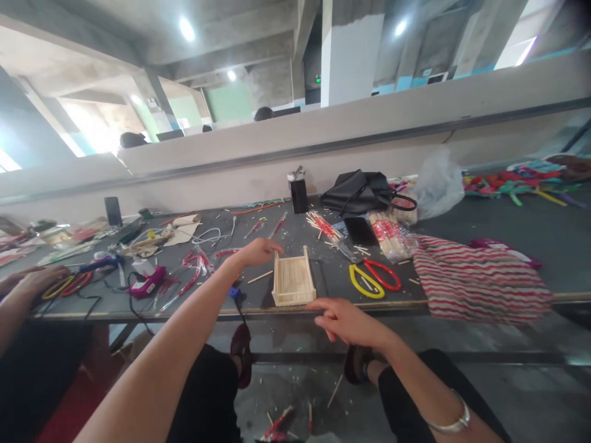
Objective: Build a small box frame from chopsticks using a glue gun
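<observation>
A small bed-like frame of pale wooden sticks (295,277) stands at the near edge of the dark table, with a slatted base, low side rails and upright corner posts. My left hand (259,251) reaches over from the left, its fingers closed at the far left corner post. At the near right corner, the outstretched index finger of my right hand (344,319) touches or almost touches the frame; the other fingers are loosely bent. A loose stick (260,277) lies left of the frame. Right of it rest scissors with one yellow and one red handle (373,278).
Stick bundles (388,234), a black phone (360,231), a black bag (357,189) and a striped cloth (480,280) lie to the right. Left are a purple device (146,283), cables and a co-worker's hands (37,283). Scraps litter the floor.
</observation>
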A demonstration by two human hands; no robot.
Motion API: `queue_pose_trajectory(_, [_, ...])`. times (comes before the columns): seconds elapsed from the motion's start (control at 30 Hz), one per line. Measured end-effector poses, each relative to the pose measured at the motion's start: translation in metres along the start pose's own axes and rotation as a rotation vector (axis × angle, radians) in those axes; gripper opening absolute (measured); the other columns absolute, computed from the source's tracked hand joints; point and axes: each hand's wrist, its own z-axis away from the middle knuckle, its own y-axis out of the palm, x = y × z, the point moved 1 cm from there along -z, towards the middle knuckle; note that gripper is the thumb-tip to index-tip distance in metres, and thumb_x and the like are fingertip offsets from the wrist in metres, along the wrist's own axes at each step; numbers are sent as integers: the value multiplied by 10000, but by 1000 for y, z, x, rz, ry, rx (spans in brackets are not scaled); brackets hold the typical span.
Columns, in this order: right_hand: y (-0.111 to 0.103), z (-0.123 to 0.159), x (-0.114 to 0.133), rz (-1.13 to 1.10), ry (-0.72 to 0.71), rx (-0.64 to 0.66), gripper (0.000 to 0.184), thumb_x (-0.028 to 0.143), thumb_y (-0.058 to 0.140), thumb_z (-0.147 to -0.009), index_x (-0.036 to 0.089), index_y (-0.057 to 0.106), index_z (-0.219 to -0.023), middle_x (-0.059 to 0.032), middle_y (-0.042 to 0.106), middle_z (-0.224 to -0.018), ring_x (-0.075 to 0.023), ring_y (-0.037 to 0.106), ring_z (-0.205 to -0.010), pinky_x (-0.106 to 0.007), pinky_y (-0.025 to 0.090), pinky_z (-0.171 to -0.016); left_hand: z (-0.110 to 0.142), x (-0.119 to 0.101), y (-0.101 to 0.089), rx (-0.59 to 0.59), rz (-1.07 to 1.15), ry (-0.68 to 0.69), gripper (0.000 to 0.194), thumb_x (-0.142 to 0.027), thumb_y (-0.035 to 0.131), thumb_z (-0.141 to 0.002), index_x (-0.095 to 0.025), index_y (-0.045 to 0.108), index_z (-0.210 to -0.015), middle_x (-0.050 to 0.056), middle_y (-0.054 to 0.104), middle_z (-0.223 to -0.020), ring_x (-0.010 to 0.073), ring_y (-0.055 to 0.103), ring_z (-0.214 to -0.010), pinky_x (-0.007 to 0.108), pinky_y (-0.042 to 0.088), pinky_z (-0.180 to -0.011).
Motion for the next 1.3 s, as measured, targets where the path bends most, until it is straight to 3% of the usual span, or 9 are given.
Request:
queue_pose_trajectory(0.2, [-17, -11, -9, -156, 65, -173, 496, 217, 460, -860, 150, 439, -1351, 70, 578, -519, -52, 374, -298, -147, 301, -302, 29, 9, 0, -95, -23, -118, 309, -136, 507, -711, -174, 725, -926, 51, 745, -944, 185, 665, -856, 263, 501, -767])
queue_pose_trajectory(0.37, [-20, -22, -10, -248, 122, -286, 508, 183, 390, -895, 124, 326, -1395, 70, 576, -507, -64, 378, -280, -160, 300, -279, 49, 2, 4, -138, 16, -143, 216, -228, 566, -740, -192, 731, -874, 41, 737, -878, 187, 658, -804, 265, 489, -722])
queue_pose_trajectory(0.63, [-33, -15, -11, -291, 165, -476, 315, 141, 449, -865, 99, 494, -1174, 62, 557, -527, -61, 417, -297, -158, 316, -251, 78, -28, 33, -335, 130, -271, 170, -299, 627, -742, -193, 725, -831, 33, 709, -763, 180, 637, -708, 283, 482, -669])
queue_pose_trajectory(0.77, [-33, -10, -11, -351, 157, -502, 245, 148, 458, -862, 108, 516, -1097, 56, 555, -536, -64, 432, -312, -153, 313, -252, 82, -27, 40, -467, 252, -335, 273, -354, 605, -762, -186, 698, -956, 33, 714, -806, 172, 642, -692, 283, 503, -657])
queue_pose_trajectory(0.9, [-22, -11, -5, -473, 145, -420, 296, 156, 469, -844, 113, 489, -1136, 29, 592, -596, -88, 496, -369, -167, 337, -270, 73, -2, 36, -643, 348, -409, 400, -239, 542, -744, -166, 622, -1130, 71, 699, -989, 187, 645, -841, 323, 508, -775])
queue_pose_trajectory(1.07, [-11, -22, 3, -617, 166, -356, 483, 157, 488, -801, 106, 372, -1268, -2, 617, -668, -136, 572, -467, -207, 393, -303, 61, 19, 49, -592, 512, -399, 515, -125, 537, -639, -147, 618, -1146, 89, 716, -1021, 213, 656, -951, 360, 502, -859])
queue_pose_trajectory(1.3, [-20, -38, 5, -758, 144, -498, 457, 137, 539, -786, 135, 440, -1233, -44, 638, -797, -136, 605, -597, -212, 450, -392, 65, 7, 72, -510, 600, -382, 301, -274, 615, -738, -154, 682, -1005, 69, 731, -916, 204, 670, -849, 327, 509, -802])
